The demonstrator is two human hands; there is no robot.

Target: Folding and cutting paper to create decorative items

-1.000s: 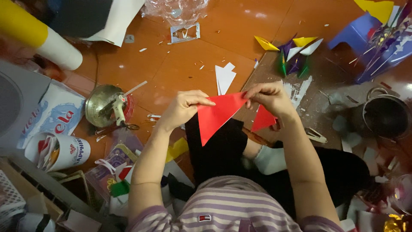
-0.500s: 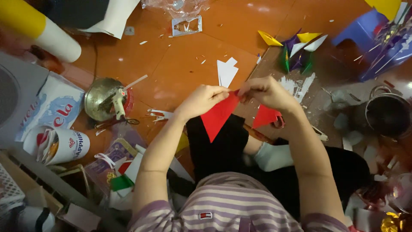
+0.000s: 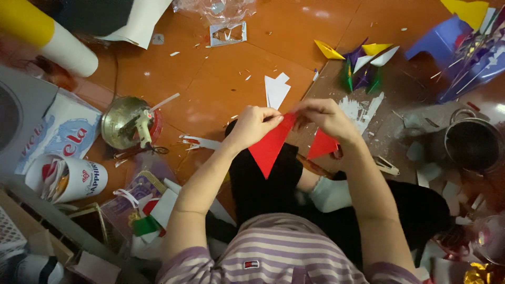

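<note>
Lying at the far left of the orange floor (image 3: pixel 221 79) are a yellow-and-white roll (image 3: pixel 47 39) and a paper cup (image 3: pixel 68 179) on its side, with a glue gun (image 3: pixel 141 125) resting across a round metal dish (image 3: pixel 118 118) just right of them. Nearer the middle, the left hand (image 3: pixel 252 126) is pinched shut on the top edge of a red paper triangle (image 3: pixel 269 150), whose long axis runs from that edge down to a point aimed at the person's lap. The right hand (image 3: pixel 326 118) closes on the same top edge just beside the left, so both hands sit above the paper, about equally near. A second red piece (image 3: pixel 321 144) shows under the right hand; whether that hand holds it too is hard to tell. Farther right lie folded coloured paper shapes (image 3: pixel 360 66) and a dark metal pot (image 3: pixel 473 144).
</note>
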